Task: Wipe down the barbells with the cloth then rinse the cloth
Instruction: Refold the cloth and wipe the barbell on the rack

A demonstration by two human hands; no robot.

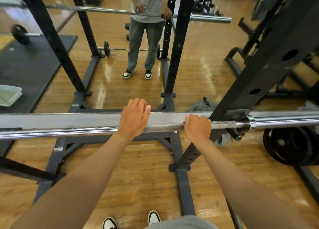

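A steel barbell (69,131) lies across the rack at waist height, running the full width of the view. My left hand (133,120) rests on top of the bar near its middle, fingers relaxed and reaching over it. My right hand (197,127) grips the bar's rough knurled part, just left of the rack hook (238,118). A crumpled grey cloth (223,139) lies on the floor behind the rack upright, below and right of my right hand. Neither hand holds the cloth.
A wall mirror (120,83) straight ahead reflects me, the bar and the rack. The black rack upright (259,87) slants up at the right. Black weight plates (290,147) lean at the right. A white bin (8,95) sits at the far left. The floor is wood.
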